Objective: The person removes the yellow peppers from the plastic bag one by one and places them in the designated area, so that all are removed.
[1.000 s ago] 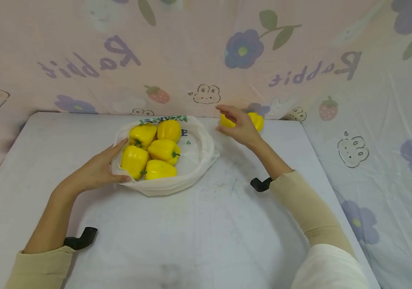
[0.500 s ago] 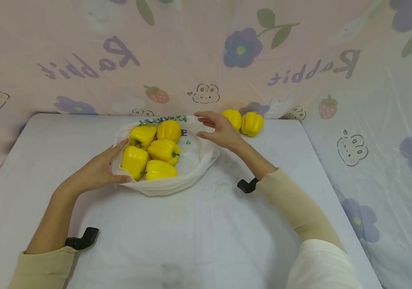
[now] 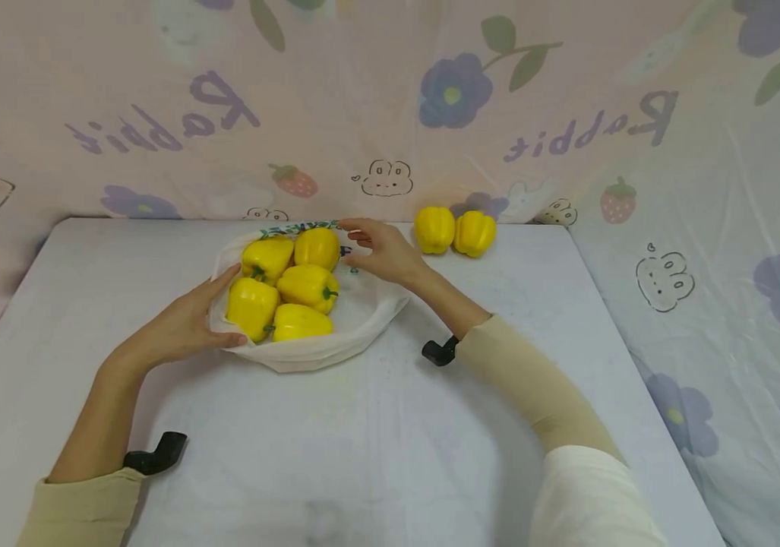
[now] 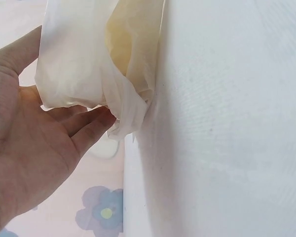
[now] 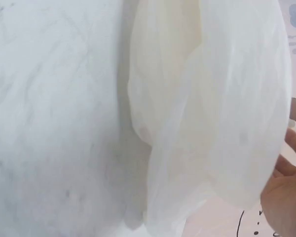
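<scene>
Several yellow bell peppers with green stems lie in a white plastic bag whose mouth is rolled wide. At the bag's left side, my left hand holds the rim between its spread thumb and fingers; the left wrist view shows the fingers against the crumpled plastic. My right hand hovers over the bag's right rim with fingers loosely bent and nothing in them. From the right wrist view, the bag's side hides part of that hand. Two more yellow bell peppers sit outside, right of the bag.
The white-covered table ends at the back against a patterned cloth with rabbits and flowers. More cloth hangs along the right side. A black wrist-worn piece juts from the right sleeve, another from the left.
My right hand has moved left, from in front of the two outside bell peppers to over the bag, uncovering both peppers. My left hand has stayed at the bag's rim.
</scene>
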Available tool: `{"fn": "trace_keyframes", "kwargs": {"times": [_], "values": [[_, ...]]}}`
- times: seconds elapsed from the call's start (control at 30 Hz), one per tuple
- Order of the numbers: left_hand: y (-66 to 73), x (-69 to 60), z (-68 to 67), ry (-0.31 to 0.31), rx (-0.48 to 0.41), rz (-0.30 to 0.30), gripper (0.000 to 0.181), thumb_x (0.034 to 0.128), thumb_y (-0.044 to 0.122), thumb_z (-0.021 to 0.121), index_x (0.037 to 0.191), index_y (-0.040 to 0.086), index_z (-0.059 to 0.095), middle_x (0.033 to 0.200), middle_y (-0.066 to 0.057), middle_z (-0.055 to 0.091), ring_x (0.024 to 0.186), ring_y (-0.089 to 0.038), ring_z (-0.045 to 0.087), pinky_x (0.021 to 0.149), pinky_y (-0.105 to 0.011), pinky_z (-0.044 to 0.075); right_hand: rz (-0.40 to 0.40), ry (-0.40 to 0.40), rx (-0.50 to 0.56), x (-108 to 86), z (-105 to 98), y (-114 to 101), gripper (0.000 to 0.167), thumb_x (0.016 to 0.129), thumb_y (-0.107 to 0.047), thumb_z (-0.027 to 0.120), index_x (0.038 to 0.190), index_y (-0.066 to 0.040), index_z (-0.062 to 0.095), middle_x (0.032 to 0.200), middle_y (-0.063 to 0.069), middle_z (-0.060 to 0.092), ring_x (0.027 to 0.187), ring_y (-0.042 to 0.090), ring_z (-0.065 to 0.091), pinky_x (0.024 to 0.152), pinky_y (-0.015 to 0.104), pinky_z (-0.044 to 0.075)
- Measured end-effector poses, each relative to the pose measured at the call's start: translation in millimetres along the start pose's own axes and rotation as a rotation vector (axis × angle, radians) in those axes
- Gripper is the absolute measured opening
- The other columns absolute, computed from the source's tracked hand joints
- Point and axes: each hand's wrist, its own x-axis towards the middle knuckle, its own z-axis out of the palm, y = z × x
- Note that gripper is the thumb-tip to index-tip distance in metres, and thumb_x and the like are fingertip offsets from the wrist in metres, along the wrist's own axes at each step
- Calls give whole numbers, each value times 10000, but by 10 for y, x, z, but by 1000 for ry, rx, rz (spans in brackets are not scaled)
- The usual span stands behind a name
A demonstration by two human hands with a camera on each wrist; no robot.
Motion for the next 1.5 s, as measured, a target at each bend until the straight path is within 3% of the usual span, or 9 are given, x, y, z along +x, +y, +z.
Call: {"fn": "trace_keyframes", "kwargs": {"times": [0.27,0.53,0.9,1.07,1.3,1.5], "values": [[14,20,3,-8,26,-14,1168,778,420,844,1614,196,59,1611,-278,145,1450,-520,152,1089,-738,184,107,-18,-48,111,148,-17,610,934,-287,712,1463,-101,472,1450,93,529,1272,271,552,1044,288,465],[-14,19,10,-8,31,16,1167,784,428,838,1613,184,53,1621,-254,131,1456,-520,120,1107,-724,155,207,-47,-62,198,302,-56,691,933,-408,689,1514,-166,406,1449,110,516,1242,254,574,1021,332,489],[-15,36,17,-2,37,14,1167,781,414,843,1613,172,61,1610,-276,151,1448,-522,154,1105,-721,177,235,-16,-92,292,443,-32,741,934,-472,660,1561,-264,325,1525,30,451,1262,187,518,1072,345,436],[-3,32,27,-6,41,2,1174,777,421,845,1613,166,60,1598,-299,165,1434,-539,172,1092,-730,192,252,-3,-93,327,489,-30,770,910,-523,665,1562,-301,322,1554,1,418,1366,196,448,1132,368,372],[13,12,35,-12,41,-13,1181,774,445,840,1613,177,54,1593,-307,172,1431,-539,184,1085,-733,206,214,-1,-103,327,454,-82,689,928,-405,695,1534,-293,388,1537,-27,443,1387,179,427,1157,342,329],[18,30,-6,-19,62,-27,1184,775,462,834,1612,166,51,1599,-296,168,1435,-543,166,1086,-738,191,239,-10,-85,286,338,-148,663,927,-355,704,1519,-342,407,1522,-30,455,1332,172,453,1135,372,361]]}}
